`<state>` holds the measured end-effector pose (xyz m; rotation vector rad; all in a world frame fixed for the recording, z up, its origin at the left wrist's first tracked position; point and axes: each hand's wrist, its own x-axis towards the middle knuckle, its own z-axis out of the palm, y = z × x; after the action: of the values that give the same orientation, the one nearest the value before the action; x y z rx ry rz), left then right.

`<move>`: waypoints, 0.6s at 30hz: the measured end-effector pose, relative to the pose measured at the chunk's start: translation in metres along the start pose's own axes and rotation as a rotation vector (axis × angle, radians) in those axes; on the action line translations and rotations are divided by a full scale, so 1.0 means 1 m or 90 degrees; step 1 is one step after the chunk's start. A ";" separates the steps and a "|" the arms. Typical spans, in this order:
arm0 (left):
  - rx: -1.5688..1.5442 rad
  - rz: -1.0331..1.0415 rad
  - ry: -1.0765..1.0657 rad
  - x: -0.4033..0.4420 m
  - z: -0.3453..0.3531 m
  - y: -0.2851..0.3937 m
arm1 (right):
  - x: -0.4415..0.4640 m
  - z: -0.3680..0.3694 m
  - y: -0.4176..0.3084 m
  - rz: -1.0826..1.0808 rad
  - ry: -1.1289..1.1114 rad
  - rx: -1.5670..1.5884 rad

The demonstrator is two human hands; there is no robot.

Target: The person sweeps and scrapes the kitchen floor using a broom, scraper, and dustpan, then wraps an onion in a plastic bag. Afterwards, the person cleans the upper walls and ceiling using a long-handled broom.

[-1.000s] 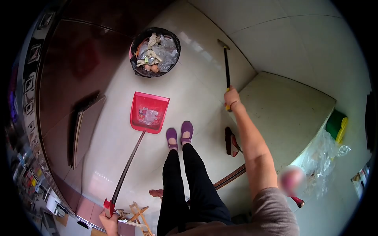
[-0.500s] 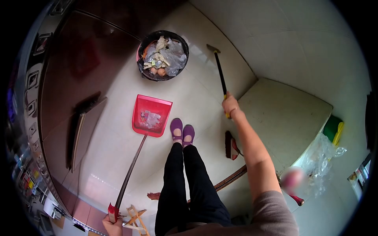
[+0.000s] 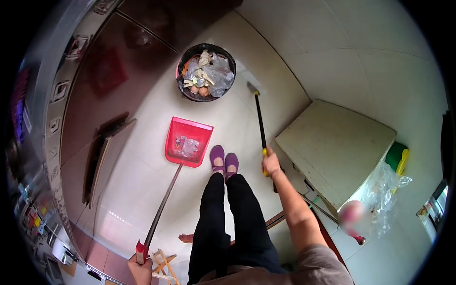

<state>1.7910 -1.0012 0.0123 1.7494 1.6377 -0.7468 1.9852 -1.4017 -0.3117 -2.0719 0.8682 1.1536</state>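
My left hand (image 3: 140, 270) is closed round the red grip of a long-handled red dustpan (image 3: 203, 137). The pan lies on the floor left of my feet, with crumpled clear plastic and small scraps in it. In my right hand (image 3: 270, 164) is a long-handled scraper (image 3: 261, 118), held by its yellow-and-black grip. Its flat head points away from me, right of the bin; whether it touches the floor I cannot tell. The round bin (image 3: 181, 84), lined with a black bag, holds plastic bags, food scraps and eggshells.
Dark cabinets (image 3: 78, 114) line the left, one door (image 3: 111, 154) standing open. To the right, a pale box-like cabinet (image 3: 337, 147) stands against the tiled wall (image 3: 323, 61). A clear plastic bag (image 3: 384, 190) lies beyond it. A wooden folding stand (image 3: 164, 266) is near my left hand.
My right hand has drawn the scraper back towards me, and its head has come nearer. The brush beside the cabinet is now mostly hidden behind my right hand. The dustpan stays on the floor.
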 end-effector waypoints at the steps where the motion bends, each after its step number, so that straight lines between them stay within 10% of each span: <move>1: -0.001 0.001 0.005 0.001 -0.002 0.000 | 0.000 0.010 0.023 -0.038 0.019 -0.128; 18: -0.009 0.106 0.021 0.016 0.002 -0.047 | 0.024 -0.003 -0.031 -0.063 0.031 -0.369</move>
<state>1.7449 -0.9910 -0.0042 1.8699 1.4917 -0.6300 2.0204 -1.3917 -0.3257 -2.5751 0.4730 1.4242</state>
